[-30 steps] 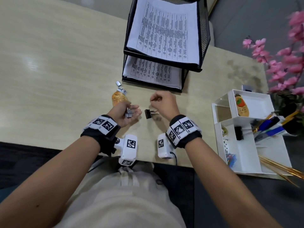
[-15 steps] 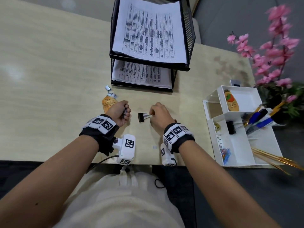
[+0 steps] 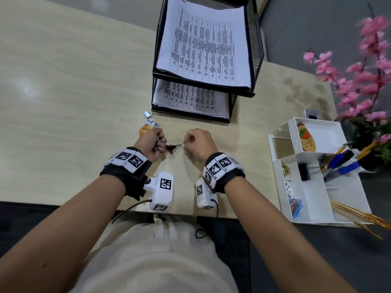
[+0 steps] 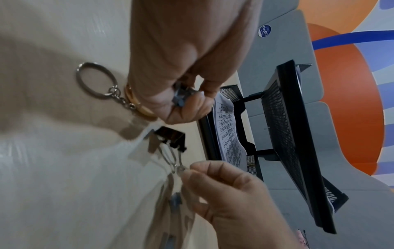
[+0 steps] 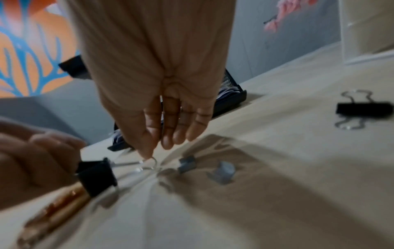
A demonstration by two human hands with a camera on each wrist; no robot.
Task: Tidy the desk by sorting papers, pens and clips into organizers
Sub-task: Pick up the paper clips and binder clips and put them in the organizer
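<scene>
A black binder clip [image 3: 170,148] [image 4: 170,138] [image 5: 97,176] lies on the desk between my hands. My right hand [image 3: 186,144] [image 4: 187,170] [image 5: 149,155] pinches its wire handle [image 5: 149,163] between thumb and forefinger. My left hand [image 3: 158,142] [image 4: 187,101], a fist just left of the clip, grips small grey metal clips [image 4: 181,97]. Two more small grey clips [image 5: 187,164] lie on the desk under my right hand. A second black binder clip [image 5: 364,109] lies further right.
An orange keychain tag [image 3: 145,130] with its ring [image 4: 95,80] and some silver clips [image 3: 150,119] lie beyond my left hand. A black mesh paper tray [image 3: 254,39] holds printed sheets [image 3: 205,49]. A white organizer [image 3: 315,199] with pens stands at the right, by pink flowers [image 3: 364,81].
My left hand has closed from an open palm into a fist round the small clips. My right hand has pinched the binder clip's handle, and the clip now lies closer to my left hand.
</scene>
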